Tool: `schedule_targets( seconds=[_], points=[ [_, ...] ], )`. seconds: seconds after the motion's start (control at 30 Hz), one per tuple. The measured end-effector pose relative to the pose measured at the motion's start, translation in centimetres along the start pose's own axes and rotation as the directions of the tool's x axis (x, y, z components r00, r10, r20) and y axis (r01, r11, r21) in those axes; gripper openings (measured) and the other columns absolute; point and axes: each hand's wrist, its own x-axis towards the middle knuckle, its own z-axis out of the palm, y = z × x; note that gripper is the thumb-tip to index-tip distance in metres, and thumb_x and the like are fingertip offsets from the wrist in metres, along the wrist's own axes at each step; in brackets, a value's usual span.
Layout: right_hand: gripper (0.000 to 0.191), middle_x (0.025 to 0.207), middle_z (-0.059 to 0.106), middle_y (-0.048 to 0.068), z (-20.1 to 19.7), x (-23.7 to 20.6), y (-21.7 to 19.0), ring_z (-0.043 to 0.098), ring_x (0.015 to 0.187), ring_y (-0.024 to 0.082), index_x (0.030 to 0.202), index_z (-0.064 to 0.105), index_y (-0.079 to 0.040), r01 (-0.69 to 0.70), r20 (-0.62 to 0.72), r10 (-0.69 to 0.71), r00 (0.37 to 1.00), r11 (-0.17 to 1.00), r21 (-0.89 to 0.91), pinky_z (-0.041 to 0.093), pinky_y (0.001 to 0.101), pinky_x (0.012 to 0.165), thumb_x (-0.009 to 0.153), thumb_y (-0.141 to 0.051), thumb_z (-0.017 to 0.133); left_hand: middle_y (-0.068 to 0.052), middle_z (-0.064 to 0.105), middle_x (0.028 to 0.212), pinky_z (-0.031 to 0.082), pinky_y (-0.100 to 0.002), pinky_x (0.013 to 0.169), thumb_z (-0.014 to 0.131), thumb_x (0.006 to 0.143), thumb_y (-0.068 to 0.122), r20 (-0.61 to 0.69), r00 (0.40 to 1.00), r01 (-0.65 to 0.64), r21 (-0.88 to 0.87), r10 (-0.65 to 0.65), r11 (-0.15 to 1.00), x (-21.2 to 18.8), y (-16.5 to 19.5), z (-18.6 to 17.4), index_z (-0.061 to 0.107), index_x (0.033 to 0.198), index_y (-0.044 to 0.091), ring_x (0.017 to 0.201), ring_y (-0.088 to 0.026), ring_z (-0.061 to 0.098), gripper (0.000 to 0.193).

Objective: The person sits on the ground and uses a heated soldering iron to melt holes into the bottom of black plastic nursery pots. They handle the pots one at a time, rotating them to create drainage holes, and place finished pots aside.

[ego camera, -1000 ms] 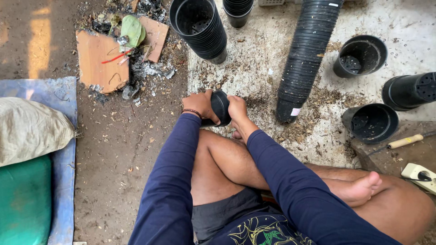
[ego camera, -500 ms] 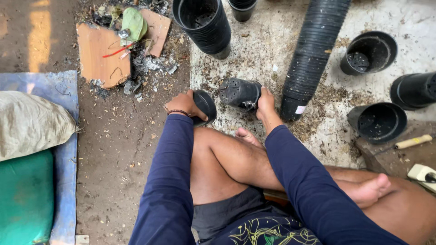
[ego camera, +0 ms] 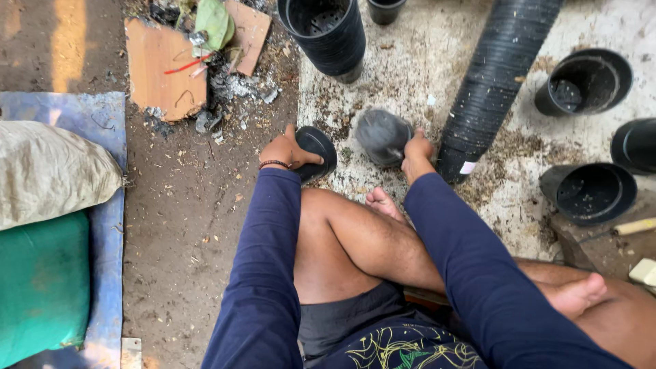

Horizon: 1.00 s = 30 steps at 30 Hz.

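Note:
My left hand (ego camera: 285,150) grips a small black plastic pot (ego camera: 316,152) by its rim, just above my bent knee. My right hand (ego camera: 417,149) holds a second small black pot (ego camera: 381,135), blurred, its dusty base turned towards me. The two pots are apart, roughly a hand's width between them. Both my arms are in dark blue sleeves. A long leaning stack of black pots (ego camera: 493,83) lies just right of my right hand.
A stack of larger black pots (ego camera: 325,33) stands ahead. Loose black pots (ego camera: 585,80) (ego camera: 590,193) sit on the pale, soil-strewn ground at right. Cardboard and litter (ego camera: 164,68) lie at top left. A sack (ego camera: 48,171) on a blue mat is at left.
The two pots were together in both hands in front of my knee. My right hand has pulled one pot away to the right; my left hand keeps the other.

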Motion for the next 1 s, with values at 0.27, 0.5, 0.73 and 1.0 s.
schedule_targets(
  seconds=[0.27,0.5,0.73,1.0],
  points=[
    [0.049,0.118,0.074,0.011,-0.3,-0.3,-0.5,0.071,0.102,0.030,0.120,0.069,-0.006,-0.254,0.216,0.217,0.952,0.953,0.163,0.057,0.0548,0.083,0.100,-0.048,0.055,-0.025,0.064,0.134,0.052,-0.044,0.104,0.086,0.057,0.061,0.027,1.000,-0.001,0.034,0.000,0.999,1.7,0.0,1.1,0.044,0.151,0.008,0.121,-0.039,0.066,0.115],
    [0.056,0.128,0.063,0.013,-1.5,-0.2,-0.4,0.063,0.112,0.033,0.126,0.059,-0.004,-0.166,-0.063,0.157,0.986,0.968,-0.187,0.053,0.0566,0.089,0.103,-0.054,0.055,-0.026,0.065,0.130,0.052,-0.043,0.103,0.087,0.056,0.057,-0.001,0.996,-0.087,-0.044,0.087,0.995,2.3,0.3,1.4,0.043,0.151,0.006,0.120,-0.040,0.065,0.116],
    [0.047,0.123,0.070,0.009,-3.4,-0.1,-0.9,0.066,0.111,0.028,0.127,0.061,-0.010,-0.376,0.256,0.310,0.916,0.886,0.272,0.052,0.0580,0.093,0.103,-0.047,0.046,-0.024,0.069,0.127,0.055,-0.042,0.098,0.082,0.065,0.060,-0.056,0.998,-0.050,-0.293,0.035,0.955,1.8,0.7,1.1,0.053,0.144,0.004,0.114,-0.035,0.070,0.101],
    [0.040,0.106,0.076,0.009,-8.0,-3.9,-6.4,0.076,0.091,0.024,0.117,0.064,-0.007,-0.250,0.430,0.111,0.896,0.927,0.281,0.062,0.0462,0.082,0.100,-0.041,0.055,-0.022,0.069,0.128,0.053,-0.039,0.098,0.079,0.065,0.057,-0.004,0.996,-0.091,-0.280,0.094,0.956,2.3,2.9,0.9,0.059,0.139,0.004,0.113,-0.032,0.069,0.093]
  ],
)
